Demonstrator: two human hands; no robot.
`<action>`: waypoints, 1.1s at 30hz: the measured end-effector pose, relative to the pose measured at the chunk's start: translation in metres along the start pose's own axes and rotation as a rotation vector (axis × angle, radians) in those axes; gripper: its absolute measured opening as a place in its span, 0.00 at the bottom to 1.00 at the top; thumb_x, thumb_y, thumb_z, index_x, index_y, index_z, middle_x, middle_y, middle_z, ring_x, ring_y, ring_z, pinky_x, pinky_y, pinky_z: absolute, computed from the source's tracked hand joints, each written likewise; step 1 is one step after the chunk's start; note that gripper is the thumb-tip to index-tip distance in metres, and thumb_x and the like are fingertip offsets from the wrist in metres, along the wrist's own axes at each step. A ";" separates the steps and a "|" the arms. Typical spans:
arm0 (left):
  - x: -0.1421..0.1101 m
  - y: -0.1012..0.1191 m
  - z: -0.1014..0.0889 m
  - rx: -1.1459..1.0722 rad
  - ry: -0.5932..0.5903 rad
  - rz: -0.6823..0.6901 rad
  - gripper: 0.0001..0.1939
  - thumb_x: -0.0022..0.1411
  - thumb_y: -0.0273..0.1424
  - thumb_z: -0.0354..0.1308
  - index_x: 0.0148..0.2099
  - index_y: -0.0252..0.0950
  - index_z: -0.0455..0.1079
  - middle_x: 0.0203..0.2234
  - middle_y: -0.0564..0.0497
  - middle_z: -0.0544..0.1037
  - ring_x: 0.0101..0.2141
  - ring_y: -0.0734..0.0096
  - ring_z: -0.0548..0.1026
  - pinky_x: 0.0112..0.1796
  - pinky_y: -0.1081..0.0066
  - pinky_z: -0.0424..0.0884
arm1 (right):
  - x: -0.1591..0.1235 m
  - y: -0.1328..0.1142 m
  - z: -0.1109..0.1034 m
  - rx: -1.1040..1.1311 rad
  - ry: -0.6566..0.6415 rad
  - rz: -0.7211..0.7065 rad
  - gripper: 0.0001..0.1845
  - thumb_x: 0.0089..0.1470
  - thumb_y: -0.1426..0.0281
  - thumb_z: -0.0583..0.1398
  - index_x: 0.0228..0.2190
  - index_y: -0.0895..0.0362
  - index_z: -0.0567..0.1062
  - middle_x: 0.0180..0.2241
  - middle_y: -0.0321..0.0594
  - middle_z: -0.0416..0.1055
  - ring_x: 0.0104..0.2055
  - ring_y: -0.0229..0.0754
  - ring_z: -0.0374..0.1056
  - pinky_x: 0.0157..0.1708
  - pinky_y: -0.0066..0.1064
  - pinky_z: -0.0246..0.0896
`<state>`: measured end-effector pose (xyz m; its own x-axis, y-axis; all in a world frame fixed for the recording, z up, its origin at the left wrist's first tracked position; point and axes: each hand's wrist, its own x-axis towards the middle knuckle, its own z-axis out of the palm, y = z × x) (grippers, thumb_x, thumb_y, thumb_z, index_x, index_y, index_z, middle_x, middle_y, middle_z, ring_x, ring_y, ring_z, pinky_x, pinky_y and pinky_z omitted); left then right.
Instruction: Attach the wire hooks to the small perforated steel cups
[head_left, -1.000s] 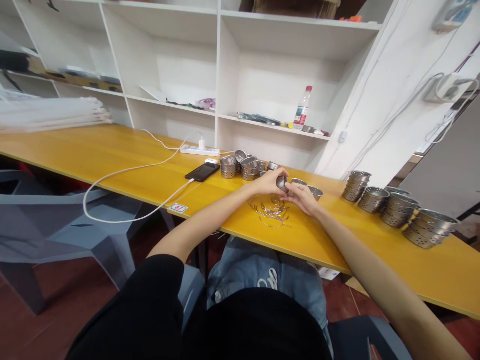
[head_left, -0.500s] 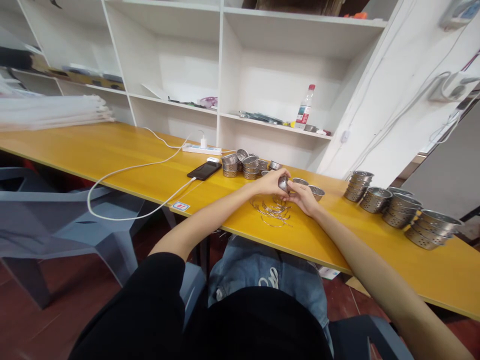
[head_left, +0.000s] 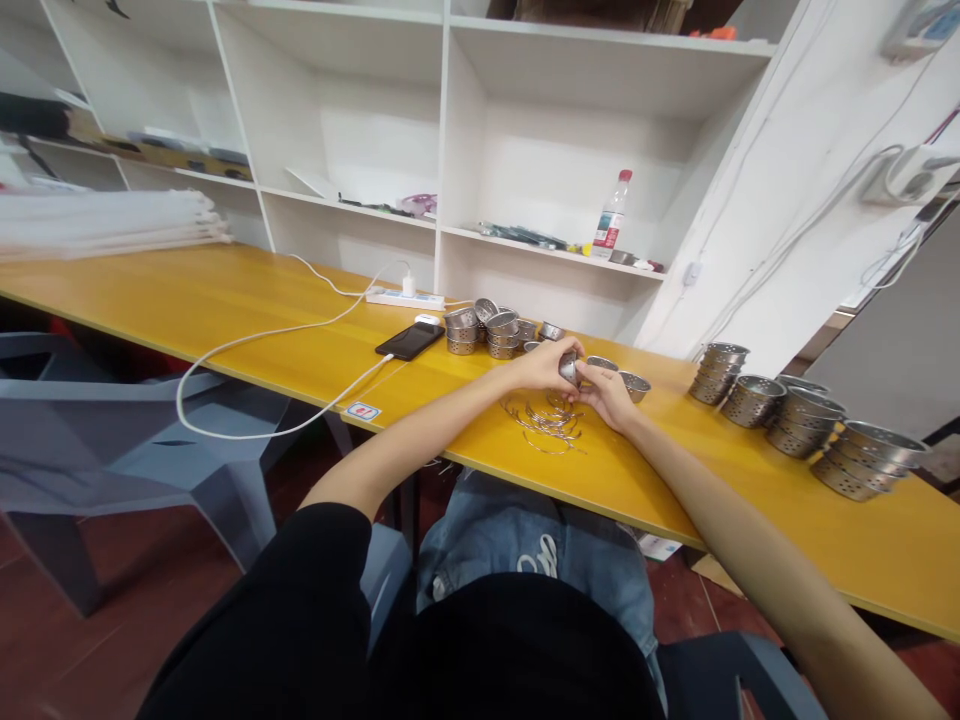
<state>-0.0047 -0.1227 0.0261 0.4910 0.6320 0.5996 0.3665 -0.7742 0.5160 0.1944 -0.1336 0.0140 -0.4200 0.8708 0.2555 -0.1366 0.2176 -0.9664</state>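
Note:
Tilted between my two hands is a small perforated metal strainer basket [head_left: 568, 368]. My left hand [head_left: 549, 364] is closed around its left side. On its right rim the fingers of my right hand [head_left: 604, 392] are pinched; whether they also hold a wire is too small to tell. Curved thin metal wires [head_left: 551, 422] lie in a loose heap on the table just below my hands. Right behind my right hand stand more strainer baskets, one [head_left: 635, 385] partly covered by it.
Stacked baskets [head_left: 502, 335] stand beyond my left hand, and taller stacks [head_left: 806, 420] at the right. A black phone [head_left: 409, 341] with a white cable [head_left: 247, 345] lies left on the yellow table [head_left: 465, 420]. Behind are a power strip [head_left: 405, 299] and white shelves [head_left: 442, 130].
Both hands stay in the same place around the strainer basket, which has turned very slightly. The view has shifted by a few pixels.

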 end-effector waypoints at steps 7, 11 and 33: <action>0.000 0.003 0.000 -0.011 -0.008 0.007 0.30 0.46 0.29 0.74 0.51 0.36 0.67 0.41 0.51 0.81 0.42 0.62 0.79 0.47 0.65 0.73 | 0.000 0.001 0.000 0.012 0.008 0.000 0.30 0.37 0.46 0.80 0.27 0.58 0.81 0.27 0.43 0.78 0.28 0.46 0.75 0.32 0.40 0.75; 0.000 0.003 0.000 -0.021 -0.009 0.007 0.30 0.46 0.29 0.74 0.51 0.36 0.67 0.41 0.51 0.81 0.42 0.62 0.79 0.47 0.65 0.73 | -0.001 0.000 0.001 0.016 0.004 -0.003 0.30 0.37 0.46 0.80 0.26 0.58 0.81 0.26 0.41 0.77 0.27 0.46 0.75 0.30 0.38 0.75; -0.002 -0.003 0.005 -0.071 0.007 0.025 0.28 0.47 0.30 0.75 0.46 0.38 0.65 0.35 0.51 0.81 0.35 0.65 0.80 0.40 0.66 0.74 | -0.001 0.001 0.001 0.020 0.002 -0.005 0.29 0.37 0.47 0.80 0.24 0.59 0.80 0.24 0.40 0.76 0.25 0.44 0.75 0.28 0.35 0.75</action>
<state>-0.0024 -0.1221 0.0202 0.4937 0.6131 0.6167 0.2969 -0.7854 0.5431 0.1934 -0.1348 0.0125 -0.4174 0.8708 0.2597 -0.1568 0.2125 -0.9645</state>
